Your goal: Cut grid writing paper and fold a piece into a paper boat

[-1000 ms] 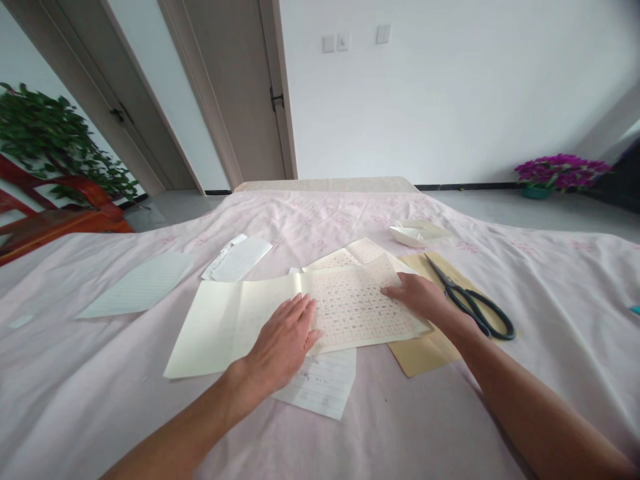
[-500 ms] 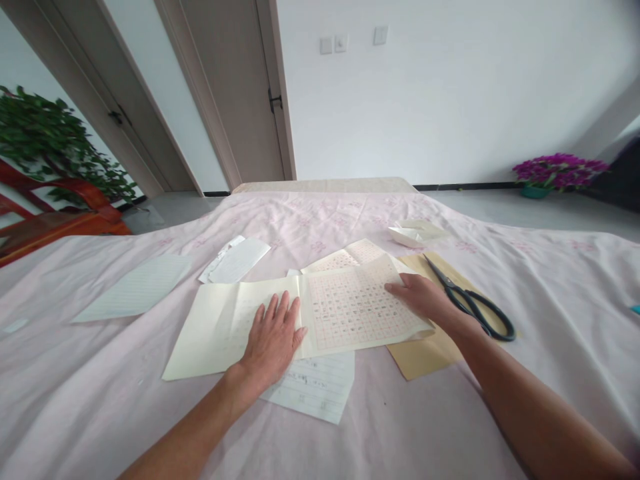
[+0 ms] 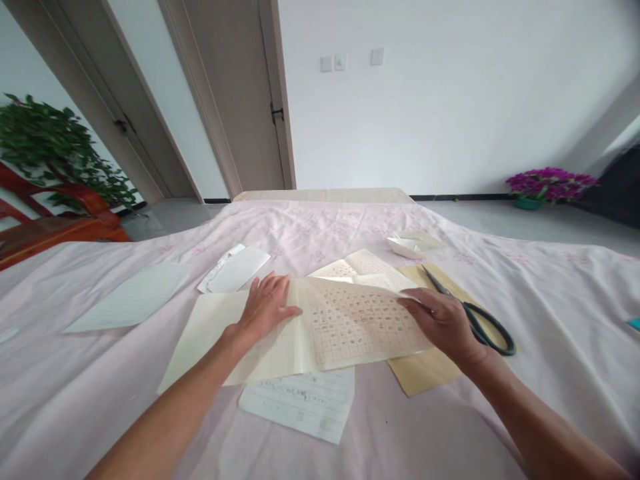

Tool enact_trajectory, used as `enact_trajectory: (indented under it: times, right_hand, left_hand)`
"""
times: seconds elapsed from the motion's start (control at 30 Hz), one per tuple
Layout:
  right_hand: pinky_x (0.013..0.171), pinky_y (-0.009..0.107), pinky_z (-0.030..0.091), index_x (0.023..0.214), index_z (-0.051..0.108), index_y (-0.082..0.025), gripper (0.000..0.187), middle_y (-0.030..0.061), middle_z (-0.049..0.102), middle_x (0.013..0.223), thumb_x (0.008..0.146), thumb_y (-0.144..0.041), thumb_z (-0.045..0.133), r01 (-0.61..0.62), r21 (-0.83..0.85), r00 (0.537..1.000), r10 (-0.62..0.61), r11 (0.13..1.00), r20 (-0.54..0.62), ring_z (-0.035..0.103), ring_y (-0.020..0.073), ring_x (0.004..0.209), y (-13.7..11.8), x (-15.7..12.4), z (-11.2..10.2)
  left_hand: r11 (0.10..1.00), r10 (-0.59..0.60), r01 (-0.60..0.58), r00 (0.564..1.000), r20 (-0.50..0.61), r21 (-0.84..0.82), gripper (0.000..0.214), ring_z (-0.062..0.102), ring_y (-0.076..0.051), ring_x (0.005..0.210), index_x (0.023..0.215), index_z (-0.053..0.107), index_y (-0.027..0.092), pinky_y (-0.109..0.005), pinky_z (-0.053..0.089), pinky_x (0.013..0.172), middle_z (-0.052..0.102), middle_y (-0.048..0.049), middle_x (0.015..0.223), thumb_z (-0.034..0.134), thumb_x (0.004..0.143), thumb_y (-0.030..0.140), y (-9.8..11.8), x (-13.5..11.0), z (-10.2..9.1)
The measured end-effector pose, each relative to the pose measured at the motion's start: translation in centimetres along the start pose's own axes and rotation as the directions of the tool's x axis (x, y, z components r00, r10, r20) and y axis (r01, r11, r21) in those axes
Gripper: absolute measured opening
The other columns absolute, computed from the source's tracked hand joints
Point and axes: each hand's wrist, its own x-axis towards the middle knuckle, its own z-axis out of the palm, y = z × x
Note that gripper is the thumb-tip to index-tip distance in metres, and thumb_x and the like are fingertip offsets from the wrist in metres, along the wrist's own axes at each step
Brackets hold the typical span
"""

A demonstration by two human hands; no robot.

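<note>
The cloth is pale pink, with rosier flowers toward its far edge; the booklet is cream, its page gridded in faint red. Toward the right edge, black scissors cross tan paper.

Cannot read the handwriting on the gridded sheet, too small and soft, nor on the lined paper, partly covered by the cream spread. Cannot see all the fingers of the right hand, partly screened by its own back, nor the whole of the scissors, overlapped by that hand. See only part of the brown paper, partly beneath the sheet; only part of the chair, cut off at left. Cannot identify the teal object, cropped at right.
</note>
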Motion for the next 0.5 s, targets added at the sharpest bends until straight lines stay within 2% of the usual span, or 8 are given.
enact_trajectory:
  times: [0.1, 0.2, 0.33, 0.43, 0.5]
  right_hand:
    - [0.070, 0.029, 0.048, 0.095, 0.069, -0.025, 0.019, 0.0033, 0.072, 0.082, 0.088, -0.019, 0.053, 0.185, -0.016, 0.982, -0.185, 0.983, -0.041, 0.067, 0.0180, 0.074, 0.2, -1.4, -0.6]
    - [0.068, 0.030, 0.049, 0.097, 0.068, -0.025, 0.027, 0.0033, 0.072, 0.081, 0.083, -0.010, 0.050, 0.259, -0.037, 0.962, -0.261, 0.965, -0.084, 0.067, 0.0184, 0.072, 0.8, -3.0, -1.1]
    - [0.067, 0.031, 0.050, 0.091, 0.065, -0.025, 0.021, 0.0045, 0.071, 0.079, 0.083, -0.012, 0.051, 0.218, 0.016, 0.972, -0.216, 0.976, -0.094, 0.067, 0.0195, 0.072, 1.7, -4.4, -1.4]
    - [0.068, 0.033, 0.050, 0.092, 0.063, -0.025, 0.011, 0.0060, 0.071, 0.082, 0.084, -0.024, 0.056, 0.193, 0.043, 0.979, -0.190, 0.980, -0.068, 0.067, 0.0218, 0.074, 2.3, -4.7, -1.4]
    - [0.069, 0.034, 0.050, 0.095, 0.063, -0.026, 0.013, 0.0068, 0.070, 0.085, 0.084, -0.031, 0.056, 0.170, 0.055, 0.985, -0.167, 0.984, -0.044, 0.066, 0.0231, 0.077, 2.6, -4.8, -1.3]
  left_hand:
    - [0.996, 0.046, -0.046, 0.999, -0.005, -0.081, 0.043, 0.059, -0.028, 0.103, 0.108, 0.064, 0.022, -0.046, 0.038, 0.099, 0.069, -0.0063, 0.104, 0.073, 0.075, 0.048, -0.9, 1.7, -0.4]
    - [0.989, 0.040, -0.058, 0.991, -0.130, -0.135, 0.025, 0.060, -0.024, 0.090, 0.089, 0.068, 0.022, -0.043, 0.040, 0.097, 0.071, -0.0032, 0.091, 0.074, 0.075, 0.042, -0.6, 1.7, -0.8]
    - [0.984, 0.105, -0.146, 0.941, -0.323, -0.107, 0.018, 0.060, -0.020, 0.086, 0.086, 0.068, 0.022, -0.046, 0.030, 0.111, 0.069, -0.0006, 0.084, 0.073, 0.079, 0.039, 0.2, 0.0, -1.6]
    - [0.980, 0.168, -0.199, 0.882, -0.440, -0.025, 0.019, 0.058, -0.018, 0.079, 0.083, 0.069, 0.023, -0.048, 0.028, 0.114, 0.066, 0.0007, 0.076, 0.069, 0.083, 0.042, 0.8, -1.3, -2.5]
    - [0.976, 0.200, -0.215, 0.848, -0.491, 0.027, 0.020, 0.057, -0.017, 0.077, 0.081, 0.069, 0.023, -0.049, 0.027, 0.115, 0.065, 0.0013, 0.074, 0.066, 0.085, 0.042, 1.3, -2.0, -3.2]
